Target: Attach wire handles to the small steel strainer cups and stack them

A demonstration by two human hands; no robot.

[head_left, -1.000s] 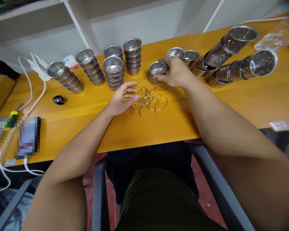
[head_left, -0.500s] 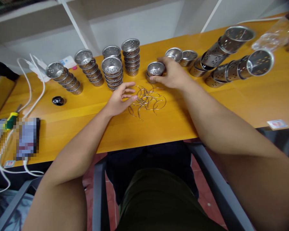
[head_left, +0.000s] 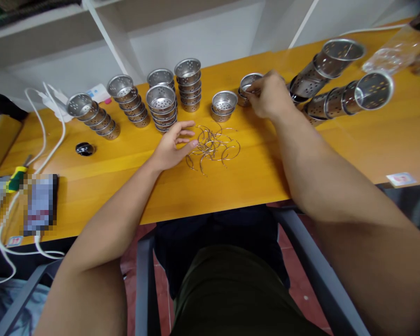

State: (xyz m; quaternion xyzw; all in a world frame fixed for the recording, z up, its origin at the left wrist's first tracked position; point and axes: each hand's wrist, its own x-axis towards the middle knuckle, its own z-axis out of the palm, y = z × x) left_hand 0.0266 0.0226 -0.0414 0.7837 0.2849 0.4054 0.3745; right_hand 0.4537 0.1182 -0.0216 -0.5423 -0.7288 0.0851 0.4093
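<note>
My left hand [head_left: 173, 144] rests on the yellow table [head_left: 231, 186] with fingers spread, fingertips touching a heap of thin metal wire rings [head_left: 213, 145]. My right hand [head_left: 271, 95] is farther back and to the right, fingers pinched on the rim of a small perforated metal cup [head_left: 248, 83]. A short stack of two such cups [head_left: 224, 106] stands free just left of that hand, behind the rings.
Several stacks of perforated cups [head_left: 163, 107] stand at the back left. Long nested stacks [head_left: 336, 100] lie on their sides at the back right, beside a clear plastic bag [head_left: 395, 53]. White cables [head_left: 45, 135], a black knob [head_left: 85, 149] and a screwdriver [head_left: 16, 177] lie left.
My right hand has let go of the short cup stack and moved right and back to the single cup. My left hand has stayed at the rings.
</note>
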